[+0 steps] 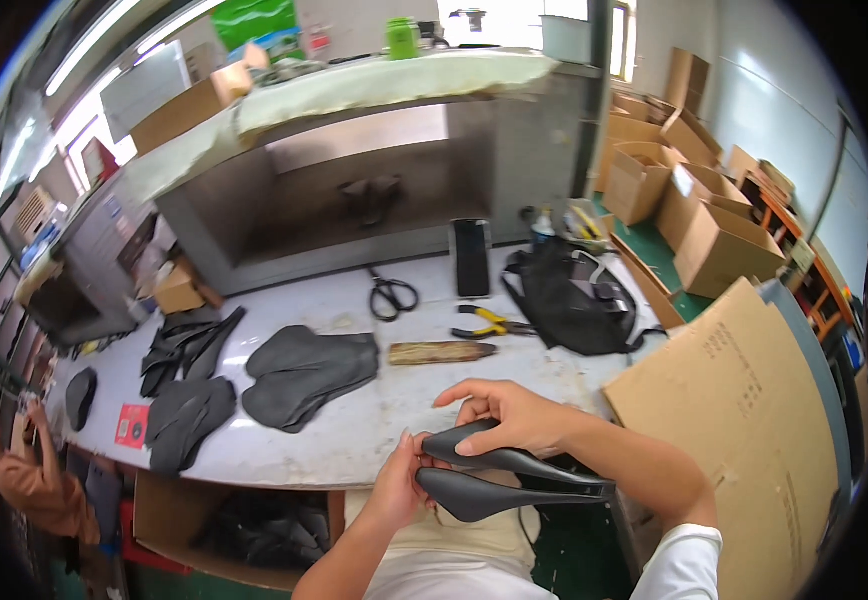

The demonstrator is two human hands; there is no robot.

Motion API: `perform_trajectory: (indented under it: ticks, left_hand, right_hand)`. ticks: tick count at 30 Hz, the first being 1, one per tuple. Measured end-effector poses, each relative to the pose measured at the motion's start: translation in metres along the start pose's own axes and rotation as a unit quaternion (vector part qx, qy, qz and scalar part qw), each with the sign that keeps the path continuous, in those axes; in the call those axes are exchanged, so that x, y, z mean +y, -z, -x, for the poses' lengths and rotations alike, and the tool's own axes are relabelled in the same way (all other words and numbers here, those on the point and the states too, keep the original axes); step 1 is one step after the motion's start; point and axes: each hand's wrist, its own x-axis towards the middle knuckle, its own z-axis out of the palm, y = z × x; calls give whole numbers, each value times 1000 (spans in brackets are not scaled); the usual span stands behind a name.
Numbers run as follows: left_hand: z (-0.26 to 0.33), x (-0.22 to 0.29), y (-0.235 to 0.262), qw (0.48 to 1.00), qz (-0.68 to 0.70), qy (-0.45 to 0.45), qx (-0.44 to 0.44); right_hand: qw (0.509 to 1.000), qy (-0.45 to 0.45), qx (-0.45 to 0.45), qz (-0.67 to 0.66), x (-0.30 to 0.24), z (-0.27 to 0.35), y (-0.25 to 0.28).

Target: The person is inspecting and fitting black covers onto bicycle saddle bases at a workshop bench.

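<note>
Both hands grip one black split plastic saddle shell [509, 478]: right hand [514, 415] curled on top, left hand [399, 485] clasping its wide end

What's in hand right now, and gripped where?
A black bicycle saddle shell, held in both hands at its wide rear end: the left hand cups that end from below, the right hand lies over its top. The narrow nose points right, free.

A long pale counter [354, 430] runs beneath a grey metal cabinet [374, 190] with an open recess. Open cardboard boxes [704, 215] crowd the green floor [659, 255] beside a pale wall [784, 90]. Ceiling strip lights [104, 55] and a bright window [514, 20] light the room.
</note>
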Motion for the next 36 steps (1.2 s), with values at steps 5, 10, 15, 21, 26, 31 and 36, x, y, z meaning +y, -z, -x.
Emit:
perform_trajectory:
  ticks: [5, 10, 15, 21, 26, 31, 36]
  left_hand:
    - [16, 43, 42, 949, -276, -78, 127]
    - [22, 77, 83, 746, -612, -102, 242]
    - [-7, 116, 97, 533, -771, -220, 268]
    - [-71, 139, 137, 481, -796, -341, 139]
    - [-82, 146, 142, 391, -871, -297, 14]
    - [-85, 154, 154, 425, -847, -311, 68]
    - [-31, 198, 207, 740, -461, -286, 397]
  right_hand:
    - [998, 18, -42, 50, 43, -83, -21]
    - [942, 59, 102, 314, 50, -131, -16]
    - [785, 192, 105, 579, 55, -162, -16]
    - [710, 228, 128, 653, 64, -180, -21]
    - [718, 228, 125, 646, 64, -182, -19]
    - [726, 226, 120, 638, 64, -184, -17]
    - [724, 235, 132, 635, 63, -182, -19]
